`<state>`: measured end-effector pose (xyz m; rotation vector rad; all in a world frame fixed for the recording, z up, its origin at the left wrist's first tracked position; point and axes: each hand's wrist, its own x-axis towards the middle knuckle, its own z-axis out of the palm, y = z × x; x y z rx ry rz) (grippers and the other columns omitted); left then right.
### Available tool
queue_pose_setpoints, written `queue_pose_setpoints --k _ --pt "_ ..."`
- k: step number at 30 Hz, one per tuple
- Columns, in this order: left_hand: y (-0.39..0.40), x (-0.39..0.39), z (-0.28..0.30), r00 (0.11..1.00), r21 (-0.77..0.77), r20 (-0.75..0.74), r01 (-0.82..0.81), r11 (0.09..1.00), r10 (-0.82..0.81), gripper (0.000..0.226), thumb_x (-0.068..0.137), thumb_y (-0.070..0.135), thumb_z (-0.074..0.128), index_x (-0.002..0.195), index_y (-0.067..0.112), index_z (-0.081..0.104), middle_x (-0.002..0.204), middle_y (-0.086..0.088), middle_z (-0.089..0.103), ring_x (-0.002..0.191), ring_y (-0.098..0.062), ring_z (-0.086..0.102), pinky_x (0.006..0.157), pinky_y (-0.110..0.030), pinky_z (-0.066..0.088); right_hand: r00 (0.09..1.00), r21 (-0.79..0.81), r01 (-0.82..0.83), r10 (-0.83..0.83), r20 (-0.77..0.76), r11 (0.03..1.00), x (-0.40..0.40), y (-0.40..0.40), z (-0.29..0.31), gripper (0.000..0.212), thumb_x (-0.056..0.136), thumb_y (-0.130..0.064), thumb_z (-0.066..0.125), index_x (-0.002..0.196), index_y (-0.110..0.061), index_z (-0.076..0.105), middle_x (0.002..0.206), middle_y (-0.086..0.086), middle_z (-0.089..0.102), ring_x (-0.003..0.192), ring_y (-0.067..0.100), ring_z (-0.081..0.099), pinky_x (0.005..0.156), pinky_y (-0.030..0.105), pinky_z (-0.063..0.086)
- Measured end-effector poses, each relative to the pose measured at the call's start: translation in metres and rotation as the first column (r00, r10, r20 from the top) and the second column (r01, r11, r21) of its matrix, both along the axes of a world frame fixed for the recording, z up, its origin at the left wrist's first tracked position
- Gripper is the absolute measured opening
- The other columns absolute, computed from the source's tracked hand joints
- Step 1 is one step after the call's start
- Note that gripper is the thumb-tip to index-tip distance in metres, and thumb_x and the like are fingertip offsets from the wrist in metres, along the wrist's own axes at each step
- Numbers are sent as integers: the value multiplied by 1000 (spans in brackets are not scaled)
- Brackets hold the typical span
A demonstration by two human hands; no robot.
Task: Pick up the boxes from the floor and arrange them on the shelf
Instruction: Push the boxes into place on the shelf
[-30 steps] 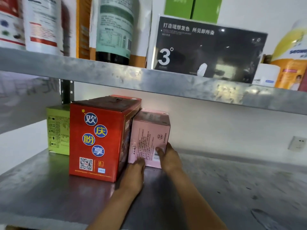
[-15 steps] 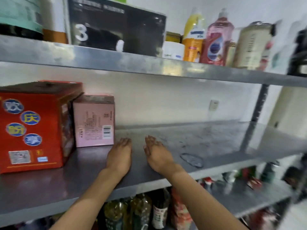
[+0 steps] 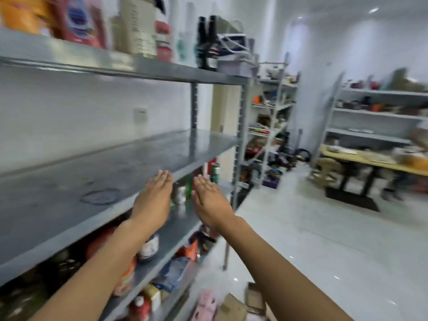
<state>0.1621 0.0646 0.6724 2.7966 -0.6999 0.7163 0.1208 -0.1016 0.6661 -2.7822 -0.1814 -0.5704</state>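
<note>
The grey metal shelf (image 3: 97,172) runs from the left edge to mid-frame, and its visible stretch is bare. My left hand (image 3: 154,200) hovers flat over the shelf's front edge, fingers straight and together, holding nothing. My right hand (image 3: 209,201) is just right of it, off the shelf front, also flat with nothing in it. On the floor at the bottom lie a pink box (image 3: 206,305) and brown cardboard boxes (image 3: 238,308). The red and pink boxes seen earlier are out of view. The picture is blurred.
Bottles and containers (image 3: 139,31) stand on the upper shelf. Lower shelves hold bottles and packets (image 3: 148,249). White tiled floor (image 3: 324,239) stretches right. More racks (image 3: 271,117) line the far wall, and a wooden table (image 3: 375,161) stands at the right.
My view has swung right, away from the red and pink boxes, which have left the frame. Both hands have pulled back from the shelf surface to its front edge.
</note>
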Motion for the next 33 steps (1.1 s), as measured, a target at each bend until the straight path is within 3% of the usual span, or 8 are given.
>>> queue_pose_setpoints --k 7,13,17,27,33 --pt "-153 -27 -20 948 16 -25 317 948 -317 59 97 7 38 151 5 18 159 -10 17 148 -21 14 120 -32 14 957 40 286 -283 -59 957 -76 -138 -26 53 106 -33 26 152 -9 24 160 8 22 149 19 15 121 32 11" --pt "-265 -54 -62 885 7 -65 463 886 -462 58 96 2 34 152 8 18 159 -8 18 148 -19 12 120 -32 13 876 55 471 -460 -142 880 -133 -224 -68 52 106 -32 25 154 -11 21 161 5 19 149 16 13 121 31 10" --pt "-319 -70 -100 829 42 -181 544 838 -529 55 99 8 33 151 8 17 160 -6 16 148 -18 10 120 -33 13 826 71 545 -521 -213 835 -159 -269 -107 52 106 -31 25 153 -11 21 161 5 20 149 17 14 122 33 11" --pt "-387 -103 -187 751 143 -383 623 769 -537 60 97 5 32 152 7 11 161 -8 10 149 -20 5 121 -36 10 776 99 600 -547 -314 794 -190 -324 -199 50 106 -28 28 151 -7 25 159 10 26 148 20 19 118 30 14" --pt "-433 -100 -271 755 207 -470 597 775 -457 69 93 6 38 153 5 3 161 -11 2 149 -22 0 121 -37 7 763 166 607 -511 -397 777 -183 -369 -281 50 106 -27 29 152 -8 26 159 8 25 148 18 18 118 26 11"
